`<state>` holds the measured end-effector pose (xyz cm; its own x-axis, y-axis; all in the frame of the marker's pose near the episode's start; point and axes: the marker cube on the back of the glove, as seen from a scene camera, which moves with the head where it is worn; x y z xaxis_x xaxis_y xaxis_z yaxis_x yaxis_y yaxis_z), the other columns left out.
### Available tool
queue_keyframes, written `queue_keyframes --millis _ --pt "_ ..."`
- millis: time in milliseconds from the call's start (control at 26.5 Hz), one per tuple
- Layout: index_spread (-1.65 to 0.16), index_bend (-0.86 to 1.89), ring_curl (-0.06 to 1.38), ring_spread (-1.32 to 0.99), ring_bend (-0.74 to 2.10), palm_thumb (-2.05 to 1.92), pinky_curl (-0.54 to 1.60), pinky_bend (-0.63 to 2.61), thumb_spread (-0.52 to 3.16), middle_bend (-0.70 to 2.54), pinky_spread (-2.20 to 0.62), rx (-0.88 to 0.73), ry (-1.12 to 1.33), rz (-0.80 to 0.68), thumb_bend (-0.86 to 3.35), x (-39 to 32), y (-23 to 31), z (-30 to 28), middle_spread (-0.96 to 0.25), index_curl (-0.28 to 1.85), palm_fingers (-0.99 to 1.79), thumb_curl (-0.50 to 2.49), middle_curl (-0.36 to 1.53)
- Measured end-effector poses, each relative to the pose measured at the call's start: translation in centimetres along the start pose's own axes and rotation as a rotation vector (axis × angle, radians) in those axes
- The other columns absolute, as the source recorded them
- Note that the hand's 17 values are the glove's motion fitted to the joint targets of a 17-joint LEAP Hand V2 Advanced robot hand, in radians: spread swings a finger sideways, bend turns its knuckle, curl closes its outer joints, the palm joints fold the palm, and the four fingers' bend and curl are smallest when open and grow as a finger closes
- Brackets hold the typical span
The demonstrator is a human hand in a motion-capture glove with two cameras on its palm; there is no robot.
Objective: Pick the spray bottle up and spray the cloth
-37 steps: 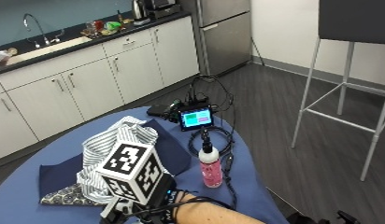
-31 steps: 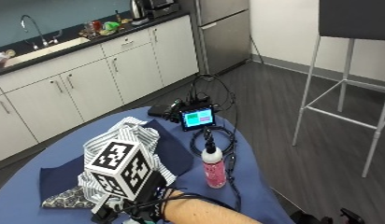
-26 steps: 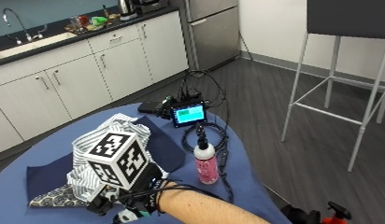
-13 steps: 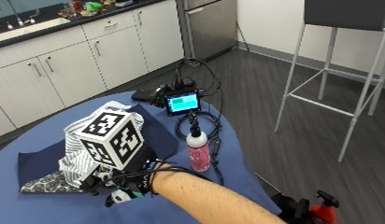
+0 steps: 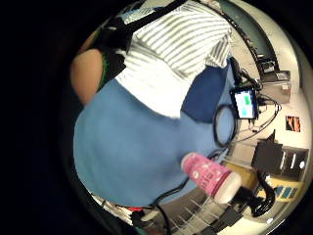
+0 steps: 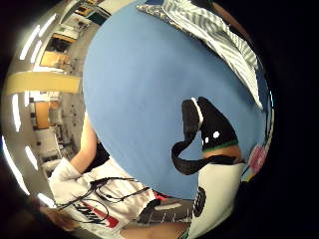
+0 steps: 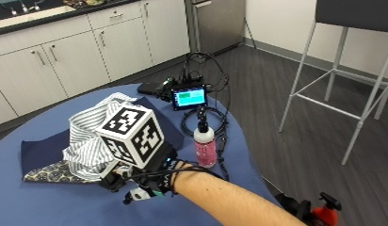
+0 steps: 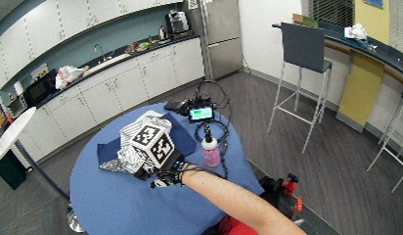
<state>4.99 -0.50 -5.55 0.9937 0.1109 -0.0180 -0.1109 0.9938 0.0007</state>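
1. Spray bottle (image 7: 205, 147) stands upright on the blue surface (image 7: 68, 202), beside the striped cloth (image 7: 87, 136).
2. Gloved right hand (image 7: 141, 183) hovers near the bottle, holding nothing; finger posture cannot be told.
3. Recommended: approach sideways, wrap the bottle's body, avoid the cable (image 7: 220, 141).

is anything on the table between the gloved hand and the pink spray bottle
Nothing visible blocks the way. The gloved right hand hangs over bare blue table, and the spray bottle stands upright off to its side with open tabletop between them. A black cable runs just past the bottle, not across the path.
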Motion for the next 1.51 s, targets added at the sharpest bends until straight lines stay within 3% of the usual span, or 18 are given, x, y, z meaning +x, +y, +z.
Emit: queue_keyframes --millis 453,793,981,1246,1510 --pt "-0.41 0.09 0.29 0.01 0.34 0.70 0.34 0.52 1.19 0.27 0.15 0.320 -0.149 0.074 0.16 4.2 11.5 -1.5 -0.04 0.18 0.46 0.33 0.33" --pt "-0.39 0.14 0.30 0.01 0.35 0.69 0.33 0.45 1.17 0.31 0.15 0.712 -0.327 0.336 0.09 10.7 18.0 -3.1 -0.05 0.20 0.55 0.34 0.35" --pt "-0.38 0.13 0.31 0.01 0.35 0.70 0.33 0.44 1.16 0.30 0.15 0.742 -0.515 0.467 0.06 15.2 18.0 0.3 -0.05 0.21 0.57 0.34 0.35" --pt "-0.38 0.07 0.32 0.01 0.37 0.70 0.35 0.49 1.13 0.23 0.15 0.691 -1.125 0.449 0.01 17.6 14.6 6.1 -0.04 0.20 0.51 0.33 0.34" --pt "-0.37 0.04 0.33 0.03 0.39 0.69 0.37 0.56 1.08 0.25 0.16 0.637 -1.281 0.477 -0.02 16.9 10.7 7.8 -0.02 0.16 0.44 0.33 0.35"
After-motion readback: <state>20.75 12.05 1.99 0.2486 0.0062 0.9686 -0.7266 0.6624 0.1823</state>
